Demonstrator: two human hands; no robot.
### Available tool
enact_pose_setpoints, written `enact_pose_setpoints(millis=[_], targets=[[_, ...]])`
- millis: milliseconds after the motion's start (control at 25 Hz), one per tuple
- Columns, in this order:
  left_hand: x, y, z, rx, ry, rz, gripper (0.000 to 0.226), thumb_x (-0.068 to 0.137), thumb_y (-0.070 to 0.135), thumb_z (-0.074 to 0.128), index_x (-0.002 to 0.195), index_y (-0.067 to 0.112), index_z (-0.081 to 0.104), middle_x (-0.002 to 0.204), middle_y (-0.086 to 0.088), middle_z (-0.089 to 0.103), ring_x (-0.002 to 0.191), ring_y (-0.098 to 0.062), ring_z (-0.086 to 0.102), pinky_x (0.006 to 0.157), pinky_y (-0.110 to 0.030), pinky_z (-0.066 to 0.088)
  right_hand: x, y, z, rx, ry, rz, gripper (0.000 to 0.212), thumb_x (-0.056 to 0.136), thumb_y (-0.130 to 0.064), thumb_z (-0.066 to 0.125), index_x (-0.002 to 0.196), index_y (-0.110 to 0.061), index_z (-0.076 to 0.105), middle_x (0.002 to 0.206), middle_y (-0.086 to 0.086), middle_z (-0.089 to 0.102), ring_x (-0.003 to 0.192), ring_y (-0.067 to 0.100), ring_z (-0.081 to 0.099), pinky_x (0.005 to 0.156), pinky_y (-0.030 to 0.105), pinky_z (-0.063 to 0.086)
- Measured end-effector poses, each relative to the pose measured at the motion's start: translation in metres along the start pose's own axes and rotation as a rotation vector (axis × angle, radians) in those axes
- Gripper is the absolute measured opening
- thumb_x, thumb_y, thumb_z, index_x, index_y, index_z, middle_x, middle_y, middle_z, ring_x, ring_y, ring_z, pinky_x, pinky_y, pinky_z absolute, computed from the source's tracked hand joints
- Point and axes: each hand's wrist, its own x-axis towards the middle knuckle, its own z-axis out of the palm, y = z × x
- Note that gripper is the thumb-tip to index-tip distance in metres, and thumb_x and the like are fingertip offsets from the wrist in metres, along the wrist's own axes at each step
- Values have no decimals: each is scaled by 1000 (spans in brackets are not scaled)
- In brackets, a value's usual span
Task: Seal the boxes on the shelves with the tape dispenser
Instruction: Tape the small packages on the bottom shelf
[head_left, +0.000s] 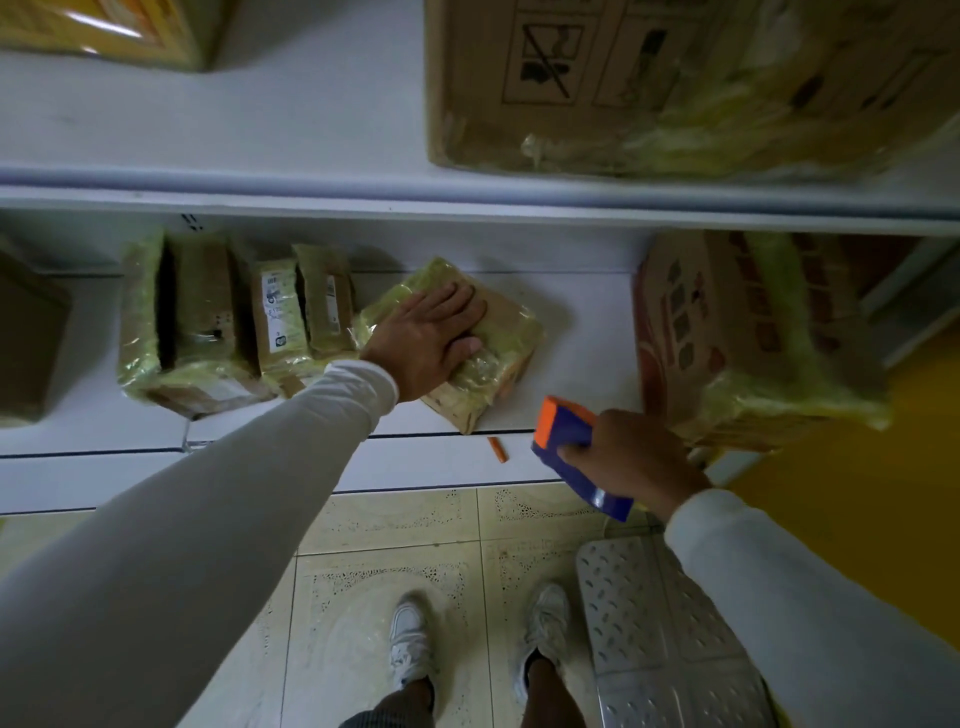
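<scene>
on the lower shelf (571, 312), left hand (434, 340) flat on box (498, 332); right hand (631, 460) grip holding tape dispenser (563, 441)

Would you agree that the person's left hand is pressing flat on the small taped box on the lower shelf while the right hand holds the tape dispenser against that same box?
Not quite. The head view shows the left hand flat on the small taped box, but the right hand holds the tape dispenser clear of that box, out past the lower shelf edge rather than against it.
</scene>
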Motion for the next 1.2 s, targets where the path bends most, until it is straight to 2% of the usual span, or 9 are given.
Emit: enact_pose_setpoints(millis=[160,240,320,480,640,760,880,1040,1200], targets=[[2,2,-2,63,-4,24,52,101,38,33,149,22,23,159,-4,14,147,-22,7,118,-35,1,-16,13,29,31,15,57,48,90,-56,56,62,-20,44,54,-6,49,44,4,47,40,18,26],[7,13,-11,79,59,91,49,97,34,44,144,20,38,155,-11,25,144,-30,17,117,-39,8,-20,15,30,141,41,36,49,88,-58,57,61,-18,48,52,-5,52,43,6,50,41,17,29],[4,35,-11,105,96,26,50,91,40,47,139,24,47,151,-10,33,141,-30,25,114,-42,15,-23,16,23,208,26,20,49,88,-57,59,61,-18,47,51,-3,51,42,10,49,44,20,32],[-14,58,16,133,86,-96,64,90,61,37,146,30,31,158,-10,17,146,-28,13,117,-44,6,-33,24,11,273,-15,-19,49,89,-52,61,57,-21,42,44,-5,42,35,4,39,44,19,28],[6,28,4,68,-89,246,71,88,41,56,149,28,22,159,-5,8,147,-22,4,118,-40,0,-42,36,4,381,-20,-91,46,87,-51,64,57,-21,47,45,-4,44,38,9,42,47,24,30],[11,25,3,66,-125,303,80,84,29,61,150,27,16,160,-2,5,147,-19,1,118,-36,-4,-50,37,-3,421,-26,-167,45,85,-53,65,58,-22,47,46,-2,43,44,17,45,50,29,31],[5,28,2,77,-68,295,80,85,33,62,150,27,16,160,-1,3,147,-18,1,117,-33,-6,-51,33,-11,459,-33,-233,44,84,-57,64,67,-16,58,55,8,55,50,28,52,53,31,34],[-19,30,-26,-243,180,269,56,84,30,70,134,11,52,146,-12,42,135,-27,39,114,-39,29,-54,23,-27,473,8,-295,53,77,-66,64,78,-13,65,67,12,67,61,30,64,53,26,38],[-58,33,-39,-583,230,-27,38,92,22,59,127,7,57,127,-9,59,113,-22,58,96,-25,42,-51,2,-37,478,-3,-365,47,72,-67,67,77,-20,65,69,2,70,59,18,64,57,27,44]])
